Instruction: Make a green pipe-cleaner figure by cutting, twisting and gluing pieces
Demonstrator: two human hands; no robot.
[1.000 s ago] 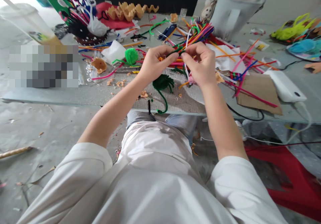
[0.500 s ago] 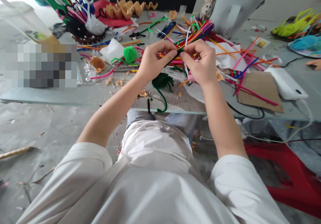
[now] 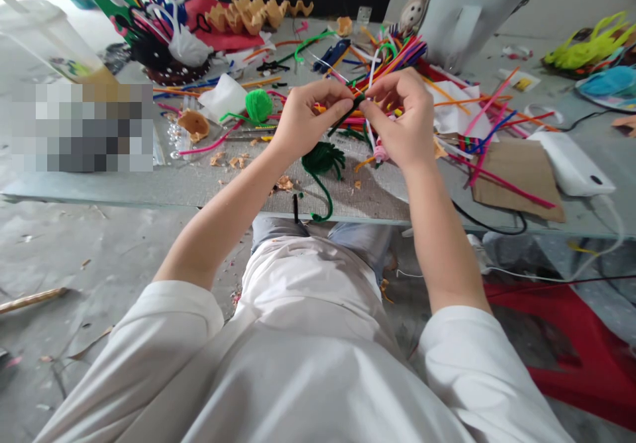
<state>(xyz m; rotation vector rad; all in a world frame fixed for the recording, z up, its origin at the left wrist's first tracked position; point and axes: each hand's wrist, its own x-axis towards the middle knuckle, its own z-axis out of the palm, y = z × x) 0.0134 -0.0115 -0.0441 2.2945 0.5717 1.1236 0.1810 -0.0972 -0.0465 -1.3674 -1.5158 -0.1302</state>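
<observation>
My left hand (image 3: 304, 124) and my right hand (image 3: 400, 122) meet above the grey table (image 3: 199, 185). Both pinch the same dark green pipe cleaner (image 3: 348, 110), fingertips close together at its upper end. The strand runs down and left between the hands. Below them on the table lies a coiled dark green pipe-cleaner shape (image 3: 322, 163) with a tail curling toward the table's front edge. A small pink piece (image 3: 380, 153) shows just under my right hand; whether the hand holds it I cannot tell.
A heap of coloured pipe cleaners (image 3: 397, 55) lies behind the hands. A light green ball (image 3: 259, 106), white bucket (image 3: 464, 12), brown cardboard (image 3: 517, 178), white charger block (image 3: 571, 161) with cable, and orange paper cups (image 3: 253, 16) crowd the table. A red stool (image 3: 571, 344) stands lower right.
Both hands have risen slightly and tilted the green pipe cleaner more upright. The right hand's fingers have turned over its end.
</observation>
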